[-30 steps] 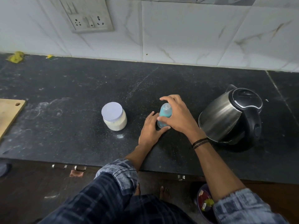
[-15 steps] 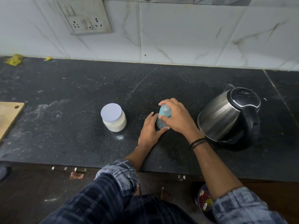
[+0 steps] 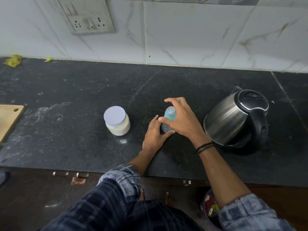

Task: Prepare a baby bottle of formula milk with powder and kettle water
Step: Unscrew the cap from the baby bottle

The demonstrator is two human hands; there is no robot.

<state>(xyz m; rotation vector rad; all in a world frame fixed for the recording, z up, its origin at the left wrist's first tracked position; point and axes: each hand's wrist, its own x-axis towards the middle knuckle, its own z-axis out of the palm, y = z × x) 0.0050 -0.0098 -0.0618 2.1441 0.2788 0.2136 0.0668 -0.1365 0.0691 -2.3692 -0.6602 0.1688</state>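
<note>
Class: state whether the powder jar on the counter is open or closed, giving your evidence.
Closed. A pale round lid covers the whole top of the powder jar, with white powder visible through the wall below it.

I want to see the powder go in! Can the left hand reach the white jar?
Probably yes. The jar stands just left of the left hand, with only bare counter between. That hand must first let go of the bottle.

We can read no text, brand or number anywhere in the view. The baby bottle (image 3: pixel 169 115) at the centre of the frame carries teal print, but it is too small and blurred for us to make out.
</note>
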